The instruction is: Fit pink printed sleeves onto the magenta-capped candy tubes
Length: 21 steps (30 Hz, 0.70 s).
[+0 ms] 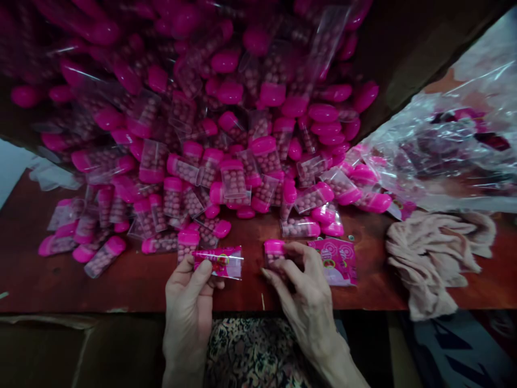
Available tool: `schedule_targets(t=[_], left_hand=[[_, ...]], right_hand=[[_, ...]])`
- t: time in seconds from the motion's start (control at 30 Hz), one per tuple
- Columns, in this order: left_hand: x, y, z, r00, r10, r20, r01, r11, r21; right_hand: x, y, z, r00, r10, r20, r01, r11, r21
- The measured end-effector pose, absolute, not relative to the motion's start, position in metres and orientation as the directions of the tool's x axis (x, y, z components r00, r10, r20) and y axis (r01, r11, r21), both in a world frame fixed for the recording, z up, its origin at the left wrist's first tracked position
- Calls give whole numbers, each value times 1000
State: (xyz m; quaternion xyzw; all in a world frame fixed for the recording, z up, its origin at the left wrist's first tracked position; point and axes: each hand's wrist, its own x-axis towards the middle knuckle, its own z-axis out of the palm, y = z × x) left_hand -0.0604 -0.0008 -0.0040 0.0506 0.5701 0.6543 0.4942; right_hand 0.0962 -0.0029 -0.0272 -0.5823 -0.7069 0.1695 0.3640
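Hands reach in from the bottom edge over a red-brown table (246,296), seen from above. The left hand (189,302) pinches a shiny pink wrapper (228,263) between thumb and fingers, its printed length pointing right, toward the other hand. The right hand (309,293) has its thumb and fingers closed around a single tub (274,248), pink cap upward; the fingers cover its lower part, so I cannot tell whether it touches the wood. Just to the right, partly behind that hand, a second wrapper (341,264) lies flat. Beyond both hands rises a great heap (232,178) of similar tubs (clear sides, bright pink caps, small round balls inside), tipped every way, spreading down onto the table, with a few near the left hand. A dark brown panel (420,48) slants beside the heap at upper right. Farther right, crinkled clear plastic (444,151) lies over pink and dark contents, and nearer the front edge sits a crumpled beige cloth (428,253). Below the table edge, between the forearms, shows dark floral fabric (258,350).
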Motion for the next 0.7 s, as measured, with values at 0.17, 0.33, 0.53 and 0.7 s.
schedule_targets(t=[0.17,0.33,0.53,0.7], left_hand=[[-57,0,-4,-492,689,-532,-637,132,759],[-56,-1,-6,-492,693,-527,-640,122,758],[-51,-1,-8,-472,710,-522,-631,142,763],[-46,-1,-8,-426,759,-492,-601,169,781]], right_hand=[[97,-10,-27,66,949,308,744,159,-649],[98,-12,-27,90,965,248,726,107,-679],[102,-11,-24,180,984,-15,359,-80,-930],[101,-13,-14,92,963,-253,-31,-251,-968]])
